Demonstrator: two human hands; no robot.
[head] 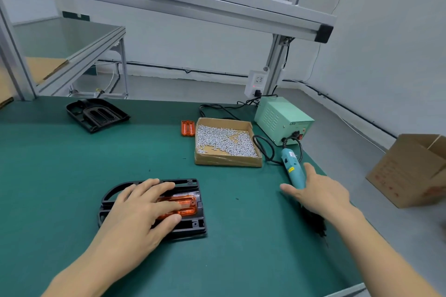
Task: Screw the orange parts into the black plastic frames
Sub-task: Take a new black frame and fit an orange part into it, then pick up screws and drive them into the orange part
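A black plastic frame (193, 226) lies on the green mat in front of me, with an orange part (187, 201) seated in its middle. My left hand (142, 210) rests flat on the frame and the orange part, fingers spread. My right hand (318, 190) lies over the teal electric screwdriver (292, 169) near the table's right edge, fingers loose around its lower body. Another orange part (188, 128) lies beside the screw box. A second black frame (96, 114) sits at the back left.
A shallow cardboard box (248, 163) holds several silver screws (224, 138). Behind it stands a green power supply (283, 119), cabled to the screwdriver. An aluminium shelf frame (275, 65) rises at the table's back. A cardboard carton (410, 171) stands on the floor to the right.
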